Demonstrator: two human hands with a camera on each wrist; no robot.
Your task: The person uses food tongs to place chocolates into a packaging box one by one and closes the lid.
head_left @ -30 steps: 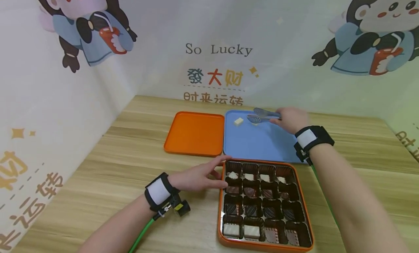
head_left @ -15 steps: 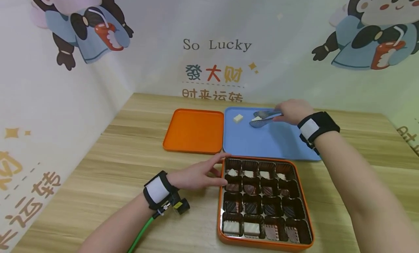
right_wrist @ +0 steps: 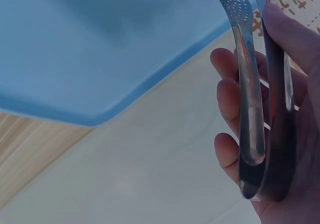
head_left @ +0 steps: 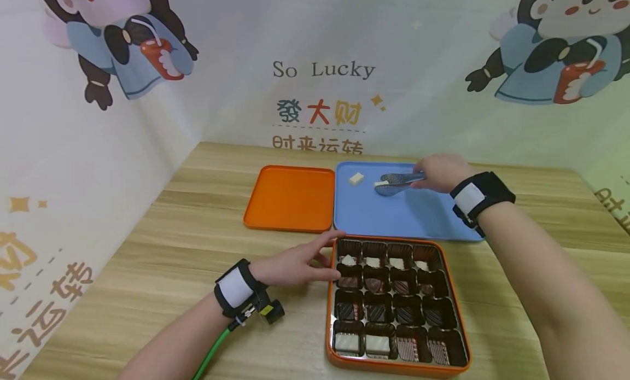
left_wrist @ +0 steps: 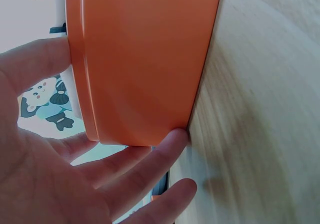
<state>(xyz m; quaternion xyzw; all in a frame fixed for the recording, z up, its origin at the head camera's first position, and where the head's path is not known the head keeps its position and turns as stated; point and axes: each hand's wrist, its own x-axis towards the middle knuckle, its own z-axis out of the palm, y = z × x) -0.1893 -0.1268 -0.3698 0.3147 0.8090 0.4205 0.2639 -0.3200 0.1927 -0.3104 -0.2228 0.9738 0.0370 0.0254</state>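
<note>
My right hand (head_left: 444, 171) holds metal tongs (head_left: 400, 182) over the blue tray (head_left: 418, 216). Their perforated tips stand on either side of a white chocolate piece (head_left: 380, 184), which shows only partly. A second white chocolate piece (head_left: 356, 178) lies to its left on the tray. In the right wrist view the thumb and fingers wrap the tongs' arms (right_wrist: 252, 104). My left hand (head_left: 295, 264) touches the far left corner of an orange box (head_left: 391, 366) of chocolates, thumb at its rim. In the left wrist view its extended fingers meet the box wall (left_wrist: 145, 59).
An orange tray (head_left: 291, 197) lies left of the blue one, on the wooden table (head_left: 162, 243). The box's divided insert (head_left: 394, 292) carries white and dark chocolates in rows. A printed cloth (head_left: 236, 52) forms the walls behind the table.
The tongs' tips have come closer together around the white chocolate piece, after the right hand shifted slightly to the right. The left hand stays at the box.
</note>
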